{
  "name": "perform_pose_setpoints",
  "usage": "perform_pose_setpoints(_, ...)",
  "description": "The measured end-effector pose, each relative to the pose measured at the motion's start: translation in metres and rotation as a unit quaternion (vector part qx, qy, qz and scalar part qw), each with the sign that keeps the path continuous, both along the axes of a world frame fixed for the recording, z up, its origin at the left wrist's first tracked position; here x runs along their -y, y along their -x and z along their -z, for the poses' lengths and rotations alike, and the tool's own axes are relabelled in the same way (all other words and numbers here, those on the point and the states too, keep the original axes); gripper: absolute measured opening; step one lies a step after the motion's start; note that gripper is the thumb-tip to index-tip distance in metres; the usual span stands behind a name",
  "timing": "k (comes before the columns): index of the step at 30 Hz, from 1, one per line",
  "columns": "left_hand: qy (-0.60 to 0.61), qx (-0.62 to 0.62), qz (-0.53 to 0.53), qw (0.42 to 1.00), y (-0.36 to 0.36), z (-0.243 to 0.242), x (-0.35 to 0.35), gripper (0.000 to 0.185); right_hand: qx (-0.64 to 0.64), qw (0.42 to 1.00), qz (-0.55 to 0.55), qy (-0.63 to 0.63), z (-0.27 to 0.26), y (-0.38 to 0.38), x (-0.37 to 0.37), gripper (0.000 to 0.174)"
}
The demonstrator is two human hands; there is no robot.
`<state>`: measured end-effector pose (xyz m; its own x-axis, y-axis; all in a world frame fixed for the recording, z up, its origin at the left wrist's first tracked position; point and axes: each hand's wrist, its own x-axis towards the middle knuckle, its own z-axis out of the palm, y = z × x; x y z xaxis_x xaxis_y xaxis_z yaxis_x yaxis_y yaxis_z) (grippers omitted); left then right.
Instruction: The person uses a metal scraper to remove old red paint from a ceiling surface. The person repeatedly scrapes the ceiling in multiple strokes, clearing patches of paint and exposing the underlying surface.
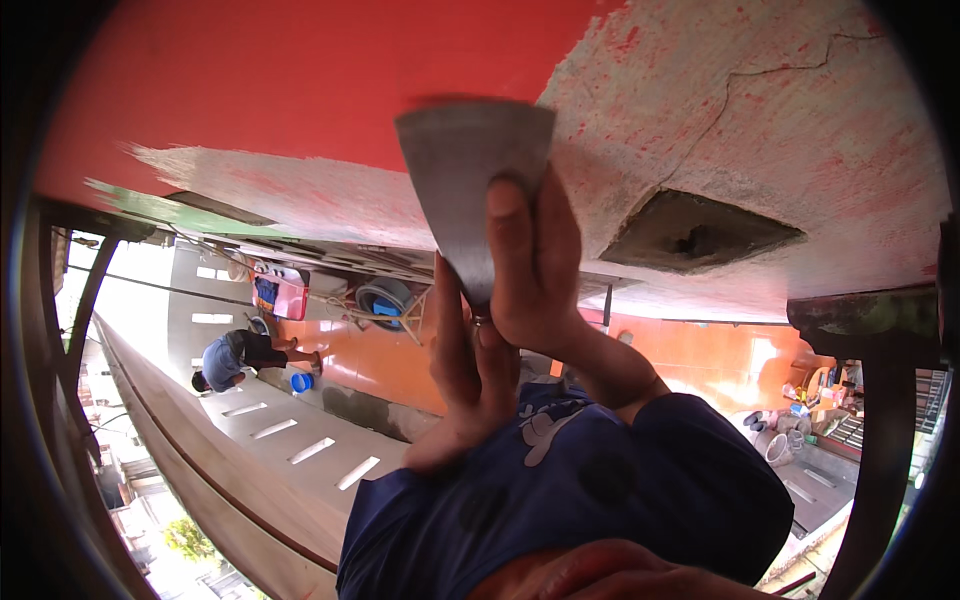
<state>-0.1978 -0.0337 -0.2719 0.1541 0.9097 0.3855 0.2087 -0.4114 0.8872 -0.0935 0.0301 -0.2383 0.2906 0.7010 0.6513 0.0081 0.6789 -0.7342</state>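
Observation:
A wide putty knife (469,180) with a grey metal blade points away from me, its broad edge at the red-painted wall (300,67). My right hand (536,262) grips it, with the thumb laid flat along the blade. Lower down, my left hand (472,390) closes around the handle, with one finger stretched up beside the blade's narrow end. The handle is mostly hidden by my fingers. To the right of the blade, the wall surface (720,135) is bare and rough, with red specks and a thin crack. A four-sided recess (694,232) is cut into it.
Below left, a person in a blue shirt (225,360) bends near a blue bucket (301,382) on orange floor tiles (360,360). Grey tubs (382,300) and a pink container (285,292) stand along the wall's foot. Dark posts (889,435) rise at both sides.

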Motion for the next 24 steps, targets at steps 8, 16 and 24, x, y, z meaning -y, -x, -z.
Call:
perform_pose_setpoints(8,0.089,0.181,0.002,0.979,-0.011,-0.014,0.012,0.067,-0.079,0.992,-0.061,0.072,0.000,0.009,0.006,0.020)
perform_pose_setpoints(16,0.058,0.128,-0.025,0.990,-0.018,-0.033,0.008,0.064,-0.071,0.995,-0.057,0.041,-0.020,-0.001,0.008,0.024)
perform_pose_setpoints(24,0.061,0.206,-0.058,0.975,-0.021,-0.035,0.017,0.061,-0.069,0.995,-0.060,0.045,-0.021,0.003,0.011,0.025)
